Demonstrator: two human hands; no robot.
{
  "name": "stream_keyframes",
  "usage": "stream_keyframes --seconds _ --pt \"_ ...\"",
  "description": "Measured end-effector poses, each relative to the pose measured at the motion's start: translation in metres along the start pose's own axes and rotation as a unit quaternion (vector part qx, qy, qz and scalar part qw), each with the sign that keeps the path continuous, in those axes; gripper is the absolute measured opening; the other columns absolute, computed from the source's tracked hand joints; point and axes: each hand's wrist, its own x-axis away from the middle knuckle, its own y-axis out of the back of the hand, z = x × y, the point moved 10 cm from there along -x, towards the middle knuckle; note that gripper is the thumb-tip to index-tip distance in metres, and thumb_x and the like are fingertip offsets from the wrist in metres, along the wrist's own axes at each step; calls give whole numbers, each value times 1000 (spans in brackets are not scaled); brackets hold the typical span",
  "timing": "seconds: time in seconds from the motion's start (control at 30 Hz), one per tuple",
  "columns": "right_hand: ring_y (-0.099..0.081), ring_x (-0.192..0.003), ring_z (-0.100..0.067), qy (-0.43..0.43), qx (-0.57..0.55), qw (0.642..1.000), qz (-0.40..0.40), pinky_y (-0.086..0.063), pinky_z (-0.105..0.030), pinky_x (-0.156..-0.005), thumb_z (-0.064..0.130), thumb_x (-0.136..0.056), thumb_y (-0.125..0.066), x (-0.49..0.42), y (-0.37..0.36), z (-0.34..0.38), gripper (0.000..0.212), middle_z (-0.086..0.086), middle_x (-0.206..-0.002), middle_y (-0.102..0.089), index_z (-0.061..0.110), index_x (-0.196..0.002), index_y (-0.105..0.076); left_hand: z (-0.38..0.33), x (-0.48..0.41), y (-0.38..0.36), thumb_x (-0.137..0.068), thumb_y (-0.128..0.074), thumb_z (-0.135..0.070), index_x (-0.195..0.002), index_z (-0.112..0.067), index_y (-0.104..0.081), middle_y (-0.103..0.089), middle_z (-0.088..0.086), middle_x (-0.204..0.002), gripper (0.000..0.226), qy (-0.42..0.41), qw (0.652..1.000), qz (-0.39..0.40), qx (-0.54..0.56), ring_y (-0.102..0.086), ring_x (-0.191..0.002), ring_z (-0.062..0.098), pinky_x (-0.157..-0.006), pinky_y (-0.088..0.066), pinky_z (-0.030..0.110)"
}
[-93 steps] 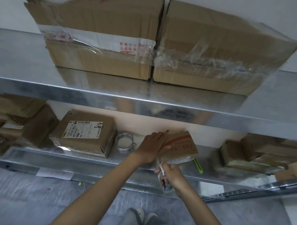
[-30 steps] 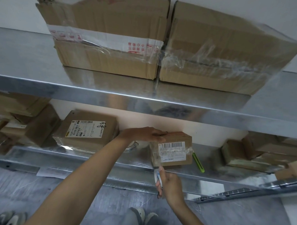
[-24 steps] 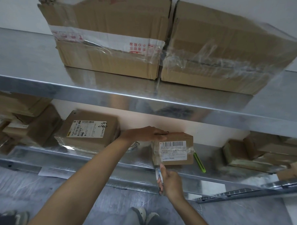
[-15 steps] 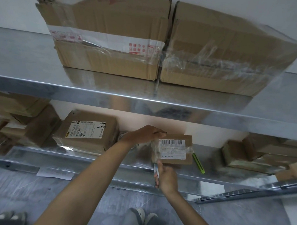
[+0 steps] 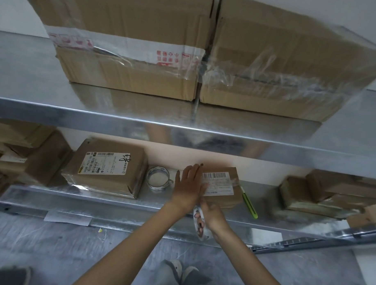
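A small brown cardboard parcel (image 5: 223, 187) with a white barcode label lies flat on the lower metal shelf (image 5: 112, 201). My left hand (image 5: 188, 185) lies flat on the parcel's left part, fingers straight. My right hand (image 5: 210, 218) is just in front of the parcel's near edge and grips a roll of clear packing tape (image 5: 199, 224) held on edge. Part of the right hand is hidden behind the left wrist.
A second tape roll (image 5: 158, 179) and a labelled box (image 5: 107, 166) sit left of the parcel. A green utility knife (image 5: 249, 204) lies to its right. More parcels (image 5: 325, 193) fill the shelf ends. Two large taped cartons (image 5: 128, 44) stand on the upper shelf.
The parcel has been tipped from standing with its label facing me to lying flat, label up. My left hand moved from gripping its top to lying flat on it. The right hand stays below.
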Motion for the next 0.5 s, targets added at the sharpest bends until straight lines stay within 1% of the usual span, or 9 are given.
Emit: stream_keyframes --seconds 0.03,0.07,0.1,0.13,0.2,0.27,0.37,0.43,0.5 --pt "-40 -26 -15 3 0 1000 5 -33 -13 -34 38 -100 -40 -1 -2 0 57 -7 -37 -42 3 -57 -53 6 3 -8 -97 -30 -48 -152 -18 -21 -24 1 -156 63 18 998 49 23 -27 -139 22 -112 -26 51" --pt "-42 -29 -16 8 -3 1000 12 -33 -13 -34 37 -101 -38 0 -4 1 57 -7 -38 -43 3 -58 -54 10 3 -13 -99 -30 -48 -154 -21 -9 -12 -3 -160 65 23 997 72 32 -17 -142 19 -115 -19 50" --pt "-44 -33 -17 15 -10 1000 25 -36 -14 -36 37 -101 -37 0 -6 3 56 -7 -41 -45 4 -61 -55 12 0 -14 -100 -31 -47 -154 -21 -5 -9 -3 -160 66 21 996 75 33 -15 -143 20 -115 -18 49" --pt "-46 -37 -17 24 -14 999 46 -38 -16 -39 36 -102 -37 2 -8 4 52 -8 -46 -47 4 -66 -57 10 -2 -12 -99 -29 -50 -154 -20 -7 -11 -1 -160 66 12 997 74 32 -18 -142 22 -114 -21 48" --pt "-50 -44 -14 47 2 995 92 -43 -16 -48 33 -102 -36 10 -11 2 44 -8 -52 -49 6 -74 -58 10 -8 -4 -91 -17 -60 -152 -18 -17 -21 1 -155 74 -1 998 58 24 -28 -138 24 -109 -29 48" --pt "-49 -48 -14 69 23 991 113 -43 -14 -54 33 -101 -36 17 -10 -4 44 -6 -53 -49 8 -73 -58 9 -9 -1 -86 -11 -64 -150 -17 -22 -26 0 -152 80 -14 999 50 13 -30 -135 23 -108 -30 48" --pt "-47 -46 -12 73 43 991 105 -42 -15 -51 34 -101 -37 17 -7 -7 48 -5 -51 -47 8 -66 -56 7 -10 -1 -99 -30 -52 -150 -18 -20 -23 -1 -153 62 -12 997 64 29 -27 -137 22 -110 -25 50" --pt "-47 -45 -12 51 59 992 102 -41 -12 -46 34 -101 -37 15 -7 -9 49 -5 -52 -47 6 -65 -55 6 -11 0 -100 -33 -47 -150 -18 -20 -21 -1 -153 59 -9 997 75 33 -26 -137 22 -111 -24 52" --pt "-48 -44 -13 22 46 993 109 -41 -13 -44 38 -100 -39 14 -9 -16 50 -5 -51 -48 6 -65 -55 6 -12 1 -100 -33 -48 -149 -19 -20 -20 -1 -154 59 -5 996 79 32 -24 -138 22 -111 -23 53"
